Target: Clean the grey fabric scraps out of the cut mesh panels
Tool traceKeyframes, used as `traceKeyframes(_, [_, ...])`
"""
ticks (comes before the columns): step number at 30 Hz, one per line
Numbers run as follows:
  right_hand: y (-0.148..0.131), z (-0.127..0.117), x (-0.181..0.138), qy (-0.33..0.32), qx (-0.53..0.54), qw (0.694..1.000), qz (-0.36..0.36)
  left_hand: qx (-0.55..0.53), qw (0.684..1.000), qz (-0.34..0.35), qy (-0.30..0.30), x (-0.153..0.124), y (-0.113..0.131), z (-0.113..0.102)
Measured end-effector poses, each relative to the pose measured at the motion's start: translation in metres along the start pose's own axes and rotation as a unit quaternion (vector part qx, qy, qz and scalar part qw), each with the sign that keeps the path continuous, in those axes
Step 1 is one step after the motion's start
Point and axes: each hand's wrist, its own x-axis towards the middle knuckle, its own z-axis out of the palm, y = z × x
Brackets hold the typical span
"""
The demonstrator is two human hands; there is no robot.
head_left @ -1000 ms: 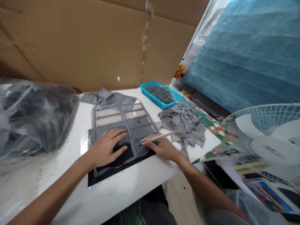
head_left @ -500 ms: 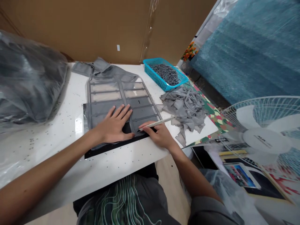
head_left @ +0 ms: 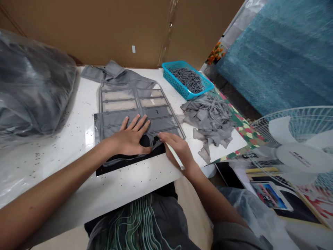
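A grey rubbery sheet [head_left: 135,100] with a grid of ribs lies on a black mat [head_left: 122,166] on the white table [head_left: 65,146]. My left hand [head_left: 130,137] rests flat on the sheet's near part, fingers spread. My right hand [head_left: 178,149] is closed on a thin white knife-like tool [head_left: 174,156], its tip at the sheet's near edge beside my left thumb. The tool's shaft runs back over my wrist.
A heap of grey offcuts [head_left: 210,119] lies right of the sheet. Behind it stands a blue basket [head_left: 187,79] of dark grey pieces. A large plastic bag [head_left: 31,83] fills the left. A white fan [head_left: 299,146] stands at the right. Cardboard walls the back.
The tool has swung round: earlier it pointed away to the right, now its handle points back over my wrist. My left hand has stayed flat on the sheet.
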Motion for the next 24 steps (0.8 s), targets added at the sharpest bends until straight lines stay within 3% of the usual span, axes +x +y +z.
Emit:
traceKeyframes(5, [0.026,-0.010,0.008,0.111,-0.065,0.985,0.112,-0.006,1.000,0.011,0.017,0.001,-0.003,0.004])
traceKeyframes(11, [0.065,-0.041,0.008,0.193,-0.141,0.938,0.249,-0.016,0.998,0.035,0.046,0.001,-0.007,0.008])
traceKeyframes(14, [0.091,-0.063,0.000,0.206,-0.205,0.908,0.301,-0.013,0.998,0.036,0.046,0.000,-0.008,0.009])
traceKeyframes(18, [0.125,-0.088,-0.004,0.202,-0.233,0.893,0.328,-0.013,0.998,0.037,0.049,-0.001,-0.008,0.009])
traceKeyframes(24, [0.156,-0.092,0.002,0.216,-0.163,0.889,0.368,0.001,0.998,0.029,0.048,-0.001,-0.006,0.009])
